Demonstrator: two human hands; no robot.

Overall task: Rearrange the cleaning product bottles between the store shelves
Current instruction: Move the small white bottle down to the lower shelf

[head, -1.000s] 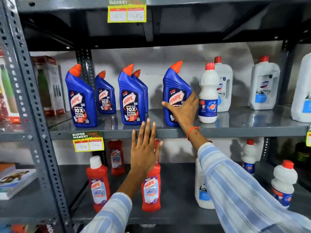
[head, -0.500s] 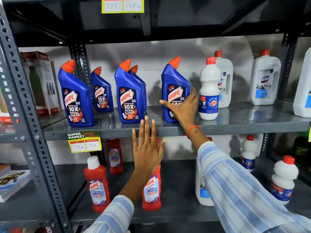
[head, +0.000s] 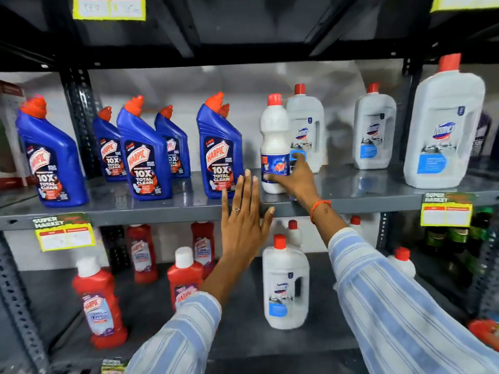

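Note:
Several blue Harpic bottles stand on the middle shelf [head: 364, 191]; the rightmost one [head: 219, 155] stands free. Right of it is a slim white bottle with a red cap [head: 274, 136]. My right hand [head: 295, 178] wraps around its lower part, thumb in front and fingers behind; the bottle stands upright on the shelf. My left hand [head: 243, 221] is flat with fingers spread in front of the shelf edge and holds nothing. Several red Harpic bottles [head: 101, 303] stand on the lower shelf [head: 243, 336].
White Domex jugs stand on the middle shelf behind and right of my right hand [head: 306, 130] [head: 375, 130] [head: 442, 130]. Another white jug [head: 286, 284] is on the lower shelf. Price tags [head: 64, 232] [head: 447, 209] hang from the shelf edge. A perforated steel upright [head: 78, 117] stands at left.
My right hand let go of the rightmost blue Harpic bottle and moved right onto the white bottle. My left hand stayed open near the shelf edge. The view shifted right.

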